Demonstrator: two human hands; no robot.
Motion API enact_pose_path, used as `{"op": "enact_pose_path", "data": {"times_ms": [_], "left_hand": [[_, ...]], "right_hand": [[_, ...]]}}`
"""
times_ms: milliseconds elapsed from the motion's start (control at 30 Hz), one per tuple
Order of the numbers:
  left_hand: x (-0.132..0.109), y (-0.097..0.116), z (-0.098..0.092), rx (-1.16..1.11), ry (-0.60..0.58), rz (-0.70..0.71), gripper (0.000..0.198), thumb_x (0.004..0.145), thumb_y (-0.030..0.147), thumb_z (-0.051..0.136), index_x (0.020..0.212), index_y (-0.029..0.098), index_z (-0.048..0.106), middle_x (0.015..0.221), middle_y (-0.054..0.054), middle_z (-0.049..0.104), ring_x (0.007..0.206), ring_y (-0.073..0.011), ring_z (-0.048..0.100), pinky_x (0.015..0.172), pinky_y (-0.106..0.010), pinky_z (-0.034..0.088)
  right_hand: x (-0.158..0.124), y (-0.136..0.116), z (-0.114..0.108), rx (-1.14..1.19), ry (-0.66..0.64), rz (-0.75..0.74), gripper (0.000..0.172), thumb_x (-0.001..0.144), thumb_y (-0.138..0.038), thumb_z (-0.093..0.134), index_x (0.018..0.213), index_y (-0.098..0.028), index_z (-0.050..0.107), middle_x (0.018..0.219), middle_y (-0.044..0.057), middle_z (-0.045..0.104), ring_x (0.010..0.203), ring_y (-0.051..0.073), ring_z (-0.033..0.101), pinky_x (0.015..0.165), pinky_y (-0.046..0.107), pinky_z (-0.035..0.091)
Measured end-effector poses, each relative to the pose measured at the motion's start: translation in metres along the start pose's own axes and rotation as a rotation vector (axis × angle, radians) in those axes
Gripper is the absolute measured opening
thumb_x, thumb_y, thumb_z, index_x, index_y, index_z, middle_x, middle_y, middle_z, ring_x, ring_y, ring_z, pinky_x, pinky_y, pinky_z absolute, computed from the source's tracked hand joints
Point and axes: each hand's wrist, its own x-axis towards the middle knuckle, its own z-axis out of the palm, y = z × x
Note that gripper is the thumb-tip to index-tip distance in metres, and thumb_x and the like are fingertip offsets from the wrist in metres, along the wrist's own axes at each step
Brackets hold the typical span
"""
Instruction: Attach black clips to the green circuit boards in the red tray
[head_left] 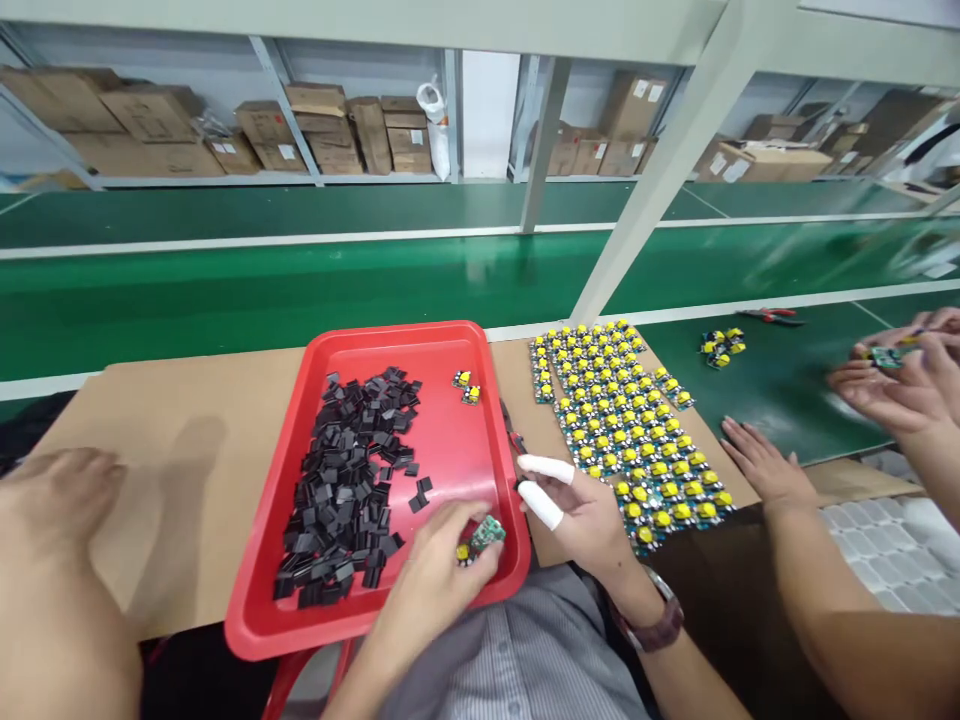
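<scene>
Over the front right corner of the red tray [450, 455], my left hand [442, 565] grips a small green circuit board [489, 532]; a yellow component shows beneath its fingers. My right hand [589, 515], with white covers on its thumb and forefinger, is just right of the tray rim. Between those fingertips is a small dark piece [519, 484], too small to make out fully. A heap of black flat pieces [345, 490] fills the tray's left side. Two boards with yellow components [466, 387] lie at its back right.
Rows of boards with yellow tops [630, 420] cover the cardboard [247, 400] to the right. Red-handled pliers [516, 440] lie against the tray. Other people's hands appear at left [64, 490] and right [772, 465]; one pair [900, 375] holds a board. More pliers [771, 316] lie behind.
</scene>
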Motion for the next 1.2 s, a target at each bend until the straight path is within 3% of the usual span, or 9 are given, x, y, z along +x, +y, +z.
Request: {"op": "enact_pose_path", "data": {"times_ms": [133, 233, 333, 433, 567, 733, 833, 967, 1200], "left_hand": [[0.000, 0.003, -0.009, -0.426, 0.204, -0.116, 0.024, 0.088, 0.028, 0.072, 0.111, 0.024, 0.074, 0.106, -0.005, 0.063, 0.078, -0.0162, 0.071, 0.063, -0.030, 0.065], [-0.001, 0.012, -0.009, -0.602, 0.253, -0.155, 0.030, 0.087, 0.031, 0.076, 0.116, 0.024, 0.074, 0.119, -0.009, 0.069, 0.096, -0.0227, 0.075, 0.077, -0.037, 0.069], [-0.003, 0.019, -0.005, -0.711, 0.218, -0.172, 0.041, 0.094, 0.032, 0.069, 0.134, 0.024, 0.067, 0.130, -0.013, 0.072, 0.112, -0.0299, 0.074, 0.088, -0.046, 0.067], [-0.004, 0.021, 0.000, -0.741, 0.252, -0.170, 0.035, 0.092, 0.029, 0.072, 0.126, 0.023, 0.072, 0.125, -0.012, 0.075, 0.113, -0.0317, 0.073, 0.081, -0.044, 0.069], [-0.001, 0.021, 0.004, -0.701, 0.345, -0.109, 0.029, 0.081, 0.022, 0.083, 0.109, 0.022, 0.076, 0.113, -0.009, 0.079, 0.101, -0.0255, 0.077, 0.083, -0.034, 0.068], [-0.002, 0.018, 0.004, -0.680, 0.352, -0.094, 0.014, 0.083, 0.020, 0.080, 0.091, 0.020, 0.069, 0.116, -0.011, 0.078, 0.090, -0.0203, 0.079, 0.070, -0.025, 0.065], [-0.004, 0.016, 0.004, -0.681, 0.353, -0.067, 0.015, 0.081, 0.016, 0.080, 0.081, 0.020, 0.066, 0.111, -0.009, 0.080, 0.091, -0.0191, 0.078, 0.073, -0.023, 0.063], [-0.005, 0.016, 0.006, -0.680, 0.383, -0.044, 0.015, 0.079, 0.010, 0.080, 0.078, 0.019, 0.068, 0.121, -0.012, 0.077, 0.105, -0.0222, 0.076, 0.083, -0.025, 0.062], [-0.006, 0.012, 0.006, -0.731, 0.339, -0.066, 0.014, 0.079, 0.007, 0.080, 0.081, 0.018, 0.071, 0.117, -0.012, 0.079, 0.100, -0.0210, 0.078, 0.080, -0.022, 0.063]], "right_hand": [[-0.002, -0.008, 0.009, 0.179, -0.019, 0.079, 0.014, 0.087, -0.030, 0.077, 0.100, -0.025, 0.080, 0.096, 0.005, 0.074, 0.072, 0.017, 0.072, 0.075, 0.033, 0.066], [0.001, -0.011, 0.018, 0.229, -0.130, 0.073, 0.019, 0.090, -0.030, 0.073, 0.107, -0.026, 0.080, 0.103, 0.006, 0.073, 0.079, 0.017, 0.072, 0.080, 0.032, 0.065], [0.000, -0.007, 0.021, 0.206, -0.076, 0.104, 0.017, 0.089, -0.027, 0.073, 0.105, -0.025, 0.078, 0.091, 0.004, 0.074, 0.074, 0.016, 0.071, 0.077, 0.031, 0.064], [-0.006, -0.005, 0.019, 0.115, -0.060, 0.055, 0.014, 0.092, -0.024, 0.069, 0.103, -0.025, 0.077, 0.097, 0.006, 0.073, 0.082, 0.018, 0.072, 0.076, 0.031, 0.063], [-0.010, -0.009, 0.017, 0.036, -0.139, -0.041, 0.025, 0.097, -0.021, 0.063, 0.117, -0.028, 0.076, 0.109, 0.008, 0.071, 0.097, 0.021, 0.071, 0.084, 0.034, 0.062], [-0.011, -0.011, 0.019, 0.047, -0.052, 0.001, 0.021, 0.091, -0.021, 0.071, 0.110, -0.027, 0.078, 0.101, 0.007, 0.075, 0.086, 0.020, 0.072, 0.081, 0.035, 0.063], [-0.012, -0.011, 0.022, 0.064, -0.033, 0.011, 0.018, 0.089, -0.020, 0.073, 0.105, -0.025, 0.078, 0.095, 0.005, 0.076, 0.083, 0.020, 0.073, 0.079, 0.033, 0.062], [-0.017, -0.011, 0.029, 0.065, -0.019, -0.045, 0.015, 0.089, -0.016, 0.071, 0.099, -0.024, 0.078, 0.089, 0.004, 0.075, 0.078, 0.017, 0.072, 0.072, 0.030, 0.061], [-0.019, -0.013, 0.032, -0.112, -0.002, -0.164, 0.018, 0.090, -0.011, 0.069, 0.099, -0.024, 0.075, 0.091, 0.002, 0.075, 0.081, 0.016, 0.071, 0.076, 0.028, 0.058]]}}
